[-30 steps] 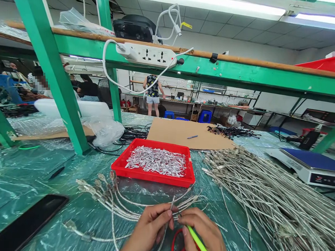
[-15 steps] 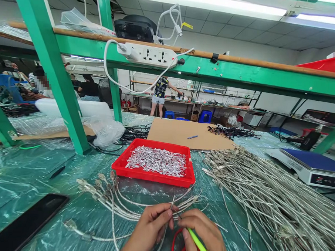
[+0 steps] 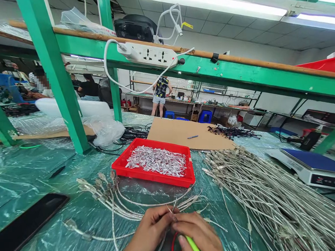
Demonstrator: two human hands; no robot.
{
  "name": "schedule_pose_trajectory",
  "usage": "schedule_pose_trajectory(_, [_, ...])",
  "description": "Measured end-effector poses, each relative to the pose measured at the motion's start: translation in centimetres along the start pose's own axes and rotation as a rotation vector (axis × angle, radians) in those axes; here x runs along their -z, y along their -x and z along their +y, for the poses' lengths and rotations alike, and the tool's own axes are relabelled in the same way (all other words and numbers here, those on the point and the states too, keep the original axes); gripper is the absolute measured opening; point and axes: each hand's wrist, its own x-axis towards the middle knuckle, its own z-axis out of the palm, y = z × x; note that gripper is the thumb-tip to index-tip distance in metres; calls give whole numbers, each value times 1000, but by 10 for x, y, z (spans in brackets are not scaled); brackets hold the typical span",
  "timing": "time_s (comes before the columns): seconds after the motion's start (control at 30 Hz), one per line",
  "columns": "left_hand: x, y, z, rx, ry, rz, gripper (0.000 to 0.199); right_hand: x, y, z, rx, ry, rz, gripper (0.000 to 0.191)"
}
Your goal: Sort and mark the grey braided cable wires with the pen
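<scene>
Cable end (image 3: 172,211) low in the middle of the view, between the two hands and in front of the red tray (image 3: 149,180). Pinched between thumb and index finger of the left hand (image 3: 150,229), with thin strands just beyond the fingertips, pointing apart. In the right hand (image 3: 198,231), a yellow-green tool (image 3: 194,246), gripped like a pen between thumb and curled fingers. Tool tip lost among the fingertips, right beside the strands; cannot tell whether touching them. Just below, between the hands, a bit of red cord (image 3: 173,245).

As to progress: partway through this one end, by the look of it, with strands already parted to some degree. Too small to tell how many, or how much to finish on this piece.

Around it, plenty of like pieces. Behind and left of the hands, a small group of silvery cables (image 3: 124,213), with plugs to the left and pale, thin ends to the right; near the left edge of that group, one cable (image 3: 87,236) lying apart. At the right, a far larger heap (image 3: 270,187), reaching up to the scale (image 3: 315,167). Cannot judge for sure which lot counts as handled and which as waiting. In the tray, a broad spread of small silvery pieces (image 3: 156,161), perhaps a sign of much work already done, though of unclear origin.
</scene>
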Motion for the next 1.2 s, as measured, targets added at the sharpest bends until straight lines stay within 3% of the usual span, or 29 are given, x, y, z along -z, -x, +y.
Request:
schedule_pose_trajectory(0.17, [5,-1,-1,34,-33,78,41,8,-5,-2,-70,-48,-71,22])
schedule_pose_trajectory(0.27, [6,-1,0,42,-32,94,44,9,-10,-4,-67,-73,-30,22])
schedule_pose_trajectory(0.63, [3,1,3,0,-55,36,42,13,-13,-5,-63,-41,-123,25])
schedule_pose_trajectory(0.73, [0,2,4,0,-30,32,39,10,-17,-7,19,-45,-102,20])
schedule_pose_trajectory(0.83, [-1,0,3,41,10,102,42,7,-19,-7,125,-32,-97,15])
schedule_pose_trajectory(1.03, [5,-2,3,57,9,112,46,13,-17,-8,-20,-46,-87,21])
schedule_pose_trajectory(1.2, [5,-1,4,54,1,98,45,15,-21,-11,-15,-61,-89,21])
